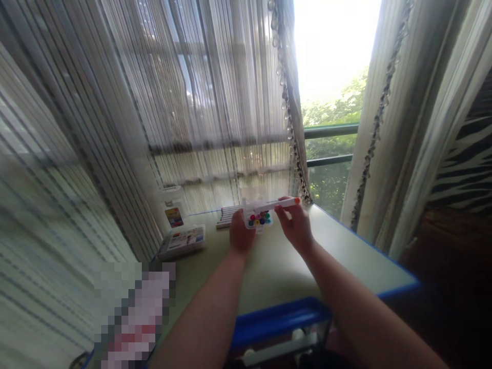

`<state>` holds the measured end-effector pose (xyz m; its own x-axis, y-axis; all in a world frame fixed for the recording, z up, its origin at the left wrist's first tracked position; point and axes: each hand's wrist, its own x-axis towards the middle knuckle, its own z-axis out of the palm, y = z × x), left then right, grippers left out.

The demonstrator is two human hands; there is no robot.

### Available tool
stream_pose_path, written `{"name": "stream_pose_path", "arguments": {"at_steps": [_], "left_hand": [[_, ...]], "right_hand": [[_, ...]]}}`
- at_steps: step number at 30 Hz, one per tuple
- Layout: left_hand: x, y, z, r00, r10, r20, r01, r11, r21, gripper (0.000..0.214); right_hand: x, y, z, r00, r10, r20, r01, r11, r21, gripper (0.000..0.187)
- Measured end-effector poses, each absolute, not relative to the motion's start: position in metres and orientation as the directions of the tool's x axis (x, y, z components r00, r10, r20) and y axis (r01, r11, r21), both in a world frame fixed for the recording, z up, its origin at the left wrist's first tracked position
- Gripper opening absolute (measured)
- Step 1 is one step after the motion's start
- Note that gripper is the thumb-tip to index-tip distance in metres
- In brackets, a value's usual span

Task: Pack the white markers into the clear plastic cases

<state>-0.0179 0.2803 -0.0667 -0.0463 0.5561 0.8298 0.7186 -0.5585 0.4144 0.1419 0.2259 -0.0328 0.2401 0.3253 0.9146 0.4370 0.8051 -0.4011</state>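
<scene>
My left hand (242, 233) is wrapped round a clear plastic marker case (248, 224), tilted so that the round, many-coloured marker ends inside face me. In my right hand (295, 225) is a white marker (282, 203) with an orange end, pinched between the fingers. The marker lies nearly level, its left end at the top of the case; whether it touches the case I cannot tell. Just left of the case, a row of white markers (229, 214) rests on the table, partly hidden by my left hand.
A flat box with a printed cover (184, 241) lies on the pale table (277, 277) at the left. Behind it stands a clear package with a dark label (174, 215). A blue tray-like edge (280, 320) is close to me. Sheer curtains (215, 102) hang behind the table.
</scene>
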Motion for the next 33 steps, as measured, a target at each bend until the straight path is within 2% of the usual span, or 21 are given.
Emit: {"name": "stream_pose_path", "arguments": {"at_steps": [5,11,19,24,28,31,33], "left_hand": [[-0.016,0.279,-0.067,-0.010,0.541,0.841,0.706,-0.592,0.389,0.017],[-0.017,0.278,-0.066,0.007,0.538,0.843,0.707,-0.599,0.377,0.017],[-0.015,0.276,-0.064,0.015,0.545,0.838,0.729,-0.580,0.364,0.013],[-0.016,0.277,-0.064,-0.003,0.554,0.833,0.741,-0.558,0.374,0.017],[-0.016,0.274,-0.063,0.022,0.535,0.844,0.734,-0.582,0.350,0.016],[-0.015,0.273,-0.063,0.035,0.534,0.845,0.723,-0.597,0.348,0.015],[-0.015,0.273,-0.063,0.037,0.536,0.843,0.721,-0.598,0.349,0.016]], "right_hand": [[0.139,0.229,-0.034,-0.022,0.374,0.927,0.539,0.785,-0.304,0.014],[0.137,0.233,-0.039,-0.082,0.440,0.894,0.559,0.764,-0.324,0.025],[0.138,0.229,-0.038,-0.031,0.470,0.882,0.540,0.751,-0.381,0.026],[0.142,0.236,-0.044,0.056,0.472,0.880,0.498,0.750,-0.435,0.040],[0.140,0.244,-0.051,0.082,0.586,0.806,0.432,0.708,-0.558,0.062],[0.136,0.248,-0.054,0.077,0.690,0.719,0.362,0.653,-0.665,0.066],[0.134,0.248,-0.055,0.080,0.705,0.704,0.336,0.646,-0.685,0.065]]}}
